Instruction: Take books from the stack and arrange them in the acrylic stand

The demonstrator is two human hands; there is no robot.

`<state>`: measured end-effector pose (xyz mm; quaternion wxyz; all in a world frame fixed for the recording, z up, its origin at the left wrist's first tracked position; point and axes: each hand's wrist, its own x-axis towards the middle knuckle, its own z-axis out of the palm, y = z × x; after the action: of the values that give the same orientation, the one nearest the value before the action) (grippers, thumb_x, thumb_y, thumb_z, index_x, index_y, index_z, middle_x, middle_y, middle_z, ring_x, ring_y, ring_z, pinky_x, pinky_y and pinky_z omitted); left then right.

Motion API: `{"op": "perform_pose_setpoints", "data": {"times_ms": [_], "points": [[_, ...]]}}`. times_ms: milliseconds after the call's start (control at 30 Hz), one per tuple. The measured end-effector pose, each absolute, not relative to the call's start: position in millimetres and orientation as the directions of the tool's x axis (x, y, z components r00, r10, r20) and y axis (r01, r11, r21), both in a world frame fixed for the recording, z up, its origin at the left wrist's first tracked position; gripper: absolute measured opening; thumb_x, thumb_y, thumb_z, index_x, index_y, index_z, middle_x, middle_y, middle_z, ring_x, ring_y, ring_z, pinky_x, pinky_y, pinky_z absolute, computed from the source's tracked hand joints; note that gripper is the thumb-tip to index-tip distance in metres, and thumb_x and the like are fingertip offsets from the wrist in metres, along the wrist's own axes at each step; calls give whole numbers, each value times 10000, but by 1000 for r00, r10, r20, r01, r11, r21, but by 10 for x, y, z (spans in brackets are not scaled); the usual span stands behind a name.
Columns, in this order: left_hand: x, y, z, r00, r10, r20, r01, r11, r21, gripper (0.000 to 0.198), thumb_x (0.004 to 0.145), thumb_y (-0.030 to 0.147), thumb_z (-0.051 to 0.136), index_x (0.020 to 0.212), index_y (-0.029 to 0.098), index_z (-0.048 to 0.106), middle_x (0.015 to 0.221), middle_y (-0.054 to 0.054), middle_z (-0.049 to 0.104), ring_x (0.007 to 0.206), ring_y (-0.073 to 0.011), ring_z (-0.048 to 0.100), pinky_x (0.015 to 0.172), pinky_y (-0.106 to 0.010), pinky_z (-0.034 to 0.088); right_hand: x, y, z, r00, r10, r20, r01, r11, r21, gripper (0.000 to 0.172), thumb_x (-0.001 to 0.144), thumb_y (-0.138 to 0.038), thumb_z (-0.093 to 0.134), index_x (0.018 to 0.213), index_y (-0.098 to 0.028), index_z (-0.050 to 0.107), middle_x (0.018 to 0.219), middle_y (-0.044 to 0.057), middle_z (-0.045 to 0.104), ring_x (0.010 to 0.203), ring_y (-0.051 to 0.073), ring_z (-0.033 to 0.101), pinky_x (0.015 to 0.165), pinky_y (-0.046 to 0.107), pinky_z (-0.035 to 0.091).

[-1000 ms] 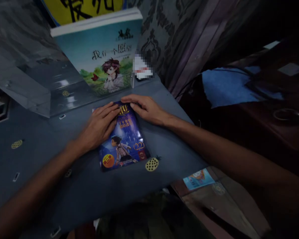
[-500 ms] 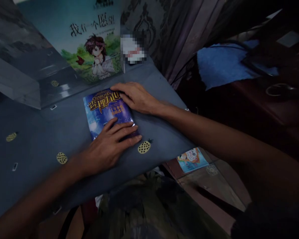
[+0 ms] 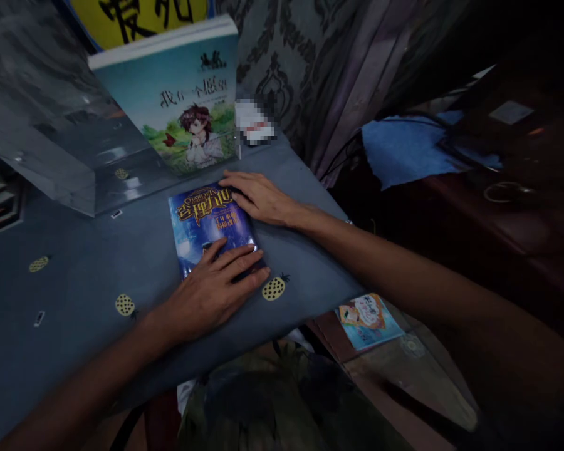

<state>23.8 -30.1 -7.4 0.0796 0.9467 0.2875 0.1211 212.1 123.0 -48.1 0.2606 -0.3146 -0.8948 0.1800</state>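
Paperback (image 3: pixel 204 225), blue with gold lettering, lies flat on a grey table (image 3: pixel 84 282) beneath two bare hands. The left hand (image 3: pixel 211 294) is spread loosely, palm down, over the lower cover, gripping nothing; the right hand (image 3: pixel 263 197) is likewise unclenched, its fingers resting at the upper right corner. Uneven pressure could skew the glossy cover — and a hard push forward from the left hand might drive its top edge into the clear stand (image 3: pixel 70 185) just beyond, tipping the upright book (image 3: pixel 178 103) propped there. Artwork under the left hand is hidden, as is the corner beneath the right fingertips. Past the right hand, a white object (image 3: pixel 254 124) is pixelated beyond recognition. Ahead of both hands, a yellow panel (image 3: pixel 122 37) is cut off; far right of the right hand, much is too dark to make out.
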Motion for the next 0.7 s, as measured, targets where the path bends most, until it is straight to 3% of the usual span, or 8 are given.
{"op": "perform_pose_setpoints", "data": {"times_ms": [167, 267, 333, 400, 567, 700], "points": [[226, -353, -10, 805, 564, 183, 539, -825, 170, 304, 1034, 297, 513, 1299, 244, 653, 1366, -98, 671, 1327, -278, 559, 1165, -552, 372, 2138, 1232, -444, -642, 656, 396, 474, 747, -467, 407, 975, -241, 449, 1332, -113, 598, 1384, 165, 639, 1292, 286, 559, 1133, 487, 411], [109, -415, 88, 766, 611, 198, 583, -791, 184, 212, 1014, 304, 538, 977, 236, 735, 1091, -65, 739, 1138, -260, 630, 1116, -534, 419, 2170, 1135, -365, -545, 726, 418, 522, 685, -509, 326, 986, -257, 448, 1219, -163, 655, 1149, 122, 730, 1081, 277, 634, 1016, 465, 477], [-14, -437, 137, 713, 672, 201, 651, -740, 167, 305, 1005, 321, 544, 762, 218, 696, 851, -52, 695, 939, -240, 639, 1034, -506, 476, 2200, 1036, -308, -460, 805, 374, 534, 588, -608, 317, 1001, -263, 432, 1195, -177, 667, 953, 82, 744, 909, 243, 660, 899, 403, 508], [-129, -426, 162, 663, 720, 206, 717, -690, 105, 377, 1011, 339, 522, 680, 211, 651, 732, -46, 632, 813, -230, 610, 943, -478, 515, 2226, 937, -266, -420, 854, 308, 506, 502, -701, 332, 1007, -274, 426, 1212, -174, 667, 814, 42, 723, 772, 204, 653, 791, 340, 503], [-100, -276, 149, 547, 809, 212, 833, -552, -40, 258, 1015, 365, 491, 955, 180, 661, 940, -105, 673, 882, -283, 625, 795, -442, 543, 2245, 833, -248, -392, 876, 280, 464, 451, -762, 333, 1000, -274, 424, 1195, -167, 672, 752, 21, 711, 677, 172, 628, 720, 301, 476], [205, -99, 106, 494, 851, 179, 870, -483, -105, 214, 987, 354, 549, 1053, 164, 621, 1116, -155, 659, 1053, -338, 600, 848, -468, 528, 2245, 858, -259, -387, 881, 273, 466, 442, -766, 315, 1009, -282, 424, 1178, -182, 670, 751, 21, 713, 675, 170, 618, 735, 303, 481]]}}
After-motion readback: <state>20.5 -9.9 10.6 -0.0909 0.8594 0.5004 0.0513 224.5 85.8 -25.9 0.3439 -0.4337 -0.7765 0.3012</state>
